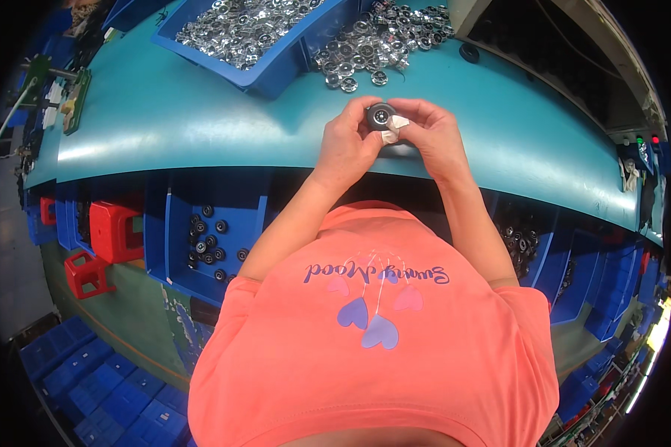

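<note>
Above the front edge of the teal table, both my hands are closed round a small black toy wheel (381, 115) with a silver-and-black hub facing up. My left hand (348, 145) grips it from the left, fingers curled behind it. From the right, my right hand (441, 139) pinches it with thumb and fingers. White wrapping shows around the thumb tips. Just beyond the hands lies a loose pile of shiny clear-and-silver wheel hubs (365, 48). A dark shape under my hands is mostly hidden.
A blue bin (272, 78) full of shiny hubs stands at the back of the teal table (201, 134). A dark-mouthed machine frame (559, 37) is at the far right. Below the edge, a blue tray (231, 216) holds several black wheels. Red stools (115, 231) stand left.
</note>
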Demonstrator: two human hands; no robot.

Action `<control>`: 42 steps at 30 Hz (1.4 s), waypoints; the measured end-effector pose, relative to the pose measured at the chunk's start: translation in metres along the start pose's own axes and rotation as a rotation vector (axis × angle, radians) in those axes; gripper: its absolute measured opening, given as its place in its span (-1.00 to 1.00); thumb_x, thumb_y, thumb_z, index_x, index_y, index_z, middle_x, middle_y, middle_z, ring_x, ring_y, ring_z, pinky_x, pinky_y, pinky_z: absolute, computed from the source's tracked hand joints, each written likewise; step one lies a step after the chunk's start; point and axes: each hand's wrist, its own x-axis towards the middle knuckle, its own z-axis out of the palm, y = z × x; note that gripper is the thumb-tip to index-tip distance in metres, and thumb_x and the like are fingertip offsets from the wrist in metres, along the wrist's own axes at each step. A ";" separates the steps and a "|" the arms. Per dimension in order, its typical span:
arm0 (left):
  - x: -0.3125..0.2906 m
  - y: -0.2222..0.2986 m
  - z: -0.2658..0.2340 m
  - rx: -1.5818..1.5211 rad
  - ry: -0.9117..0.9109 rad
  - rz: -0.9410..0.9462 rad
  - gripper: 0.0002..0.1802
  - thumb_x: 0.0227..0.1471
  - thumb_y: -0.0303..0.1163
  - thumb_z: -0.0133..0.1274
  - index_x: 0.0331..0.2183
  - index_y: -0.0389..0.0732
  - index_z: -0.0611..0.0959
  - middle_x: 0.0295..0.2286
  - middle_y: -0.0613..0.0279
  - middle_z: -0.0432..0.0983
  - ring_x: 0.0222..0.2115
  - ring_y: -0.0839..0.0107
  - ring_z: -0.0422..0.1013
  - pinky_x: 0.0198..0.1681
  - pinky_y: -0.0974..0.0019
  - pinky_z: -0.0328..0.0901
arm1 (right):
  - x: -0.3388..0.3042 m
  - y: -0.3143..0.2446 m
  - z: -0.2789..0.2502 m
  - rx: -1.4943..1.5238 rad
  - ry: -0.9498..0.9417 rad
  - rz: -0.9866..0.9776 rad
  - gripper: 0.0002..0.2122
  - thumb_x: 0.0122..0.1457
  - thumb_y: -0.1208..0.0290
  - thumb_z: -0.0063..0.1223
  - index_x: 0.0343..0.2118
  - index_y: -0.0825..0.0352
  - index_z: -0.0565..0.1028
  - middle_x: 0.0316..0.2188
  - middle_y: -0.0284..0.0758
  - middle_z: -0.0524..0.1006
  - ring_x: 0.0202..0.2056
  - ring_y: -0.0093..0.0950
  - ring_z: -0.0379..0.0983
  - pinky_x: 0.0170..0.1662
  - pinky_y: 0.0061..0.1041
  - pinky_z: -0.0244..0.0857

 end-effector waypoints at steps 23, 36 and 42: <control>-0.178 0.016 -0.259 1.360 0.093 -0.469 -0.43 -0.12 -0.49 0.25 0.02 -0.25 0.57 -0.33 0.17 0.53 -0.39 0.41 0.46 -0.30 0.35 0.40 | 0.090 -0.036 -0.151 -1.229 0.439 -0.322 -0.49 0.03 0.17 0.30 0.05 0.22 0.49 -0.10 -0.25 0.50 -0.23 -0.37 0.52 -0.11 -0.37 0.42; -0.012 0.025 -0.029 -0.567 -0.222 -0.228 -0.30 0.25 0.06 -0.08 0.17 -0.31 0.35 -0.25 0.02 0.55 -0.33 0.33 0.51 -0.32 0.30 0.43 | 0.027 -0.047 -0.040 -0.919 0.044 -0.667 -0.57 -0.08 0.37 0.36 -0.07 0.25 0.56 -0.31 -0.33 0.52 -0.40 -0.48 0.43 -0.34 -0.49 0.37; 0.012 -0.009 0.000 -1.132 -0.301 -0.302 -0.39 0.32 -0.06 -0.19 0.22 -0.29 0.29 -0.11 -0.03 0.49 -0.17 0.23 0.47 -0.13 0.22 0.40 | -0.005 -0.028 0.000 -0.777 -0.068 -0.615 -0.61 -0.01 0.47 0.23 -0.04 0.20 0.56 -0.27 -0.30 0.52 -0.32 -0.44 0.46 -0.20 -0.45 0.39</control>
